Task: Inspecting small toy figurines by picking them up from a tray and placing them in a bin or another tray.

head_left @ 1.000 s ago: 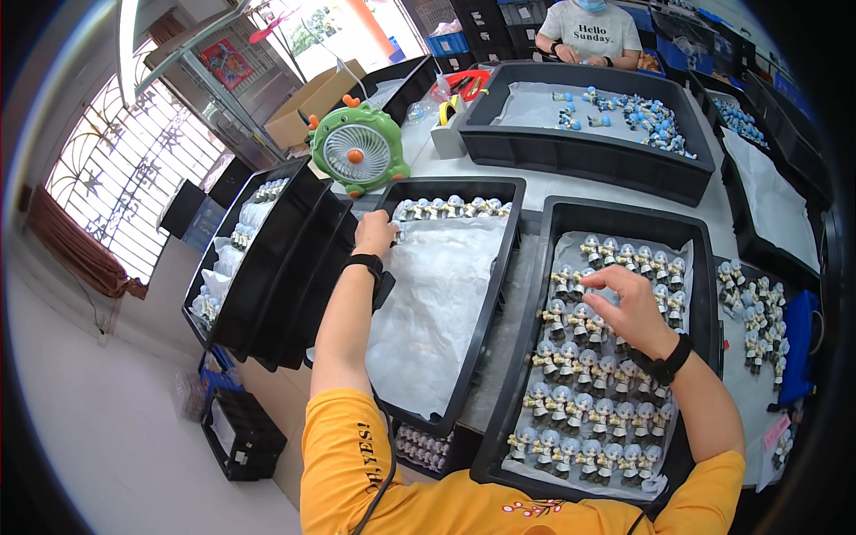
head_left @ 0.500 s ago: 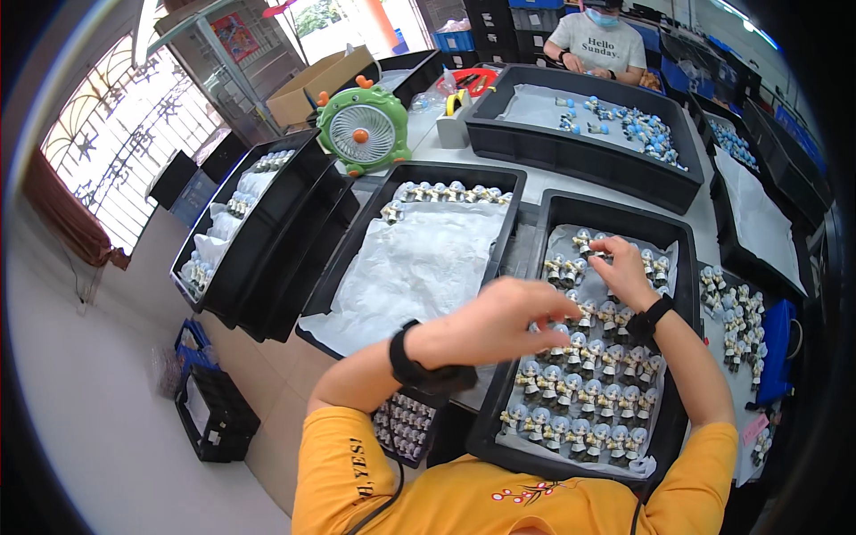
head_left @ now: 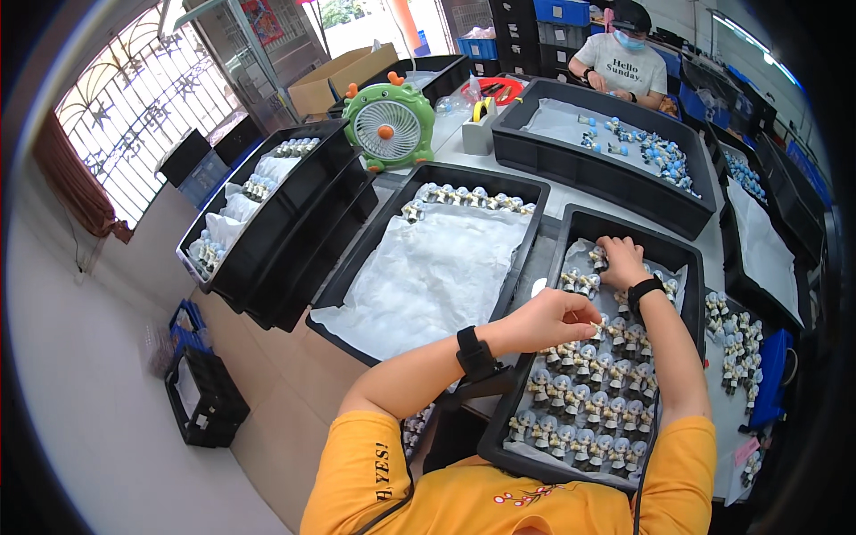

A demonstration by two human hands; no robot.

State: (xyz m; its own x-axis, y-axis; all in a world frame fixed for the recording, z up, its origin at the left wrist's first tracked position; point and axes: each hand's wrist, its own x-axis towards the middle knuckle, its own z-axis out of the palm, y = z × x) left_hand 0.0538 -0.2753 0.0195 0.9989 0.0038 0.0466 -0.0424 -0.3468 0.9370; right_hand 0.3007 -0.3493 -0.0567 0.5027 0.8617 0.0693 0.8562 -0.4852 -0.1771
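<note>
Pale-haired figurines lie in the black tray beneath both hands. Fingers of our left hand nearly meet, of our right hand curl; we cannot tell whether they pinch anything. Pinching singly, we best spare neighbours.

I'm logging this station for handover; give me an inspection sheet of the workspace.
Surface: white table, mostly covered by black trays.
Things: figurines rowed in the right tray; a far row plus one in the left tray.
Clutter: fan and tape dispenser behind the left tray.
Hands: right hand down among figurines; left hand over the right tray, grip unclear.
Cables: black cable along the yellow shirt.
Surroundings: co-worker at the far side; barred window, left.
</note>
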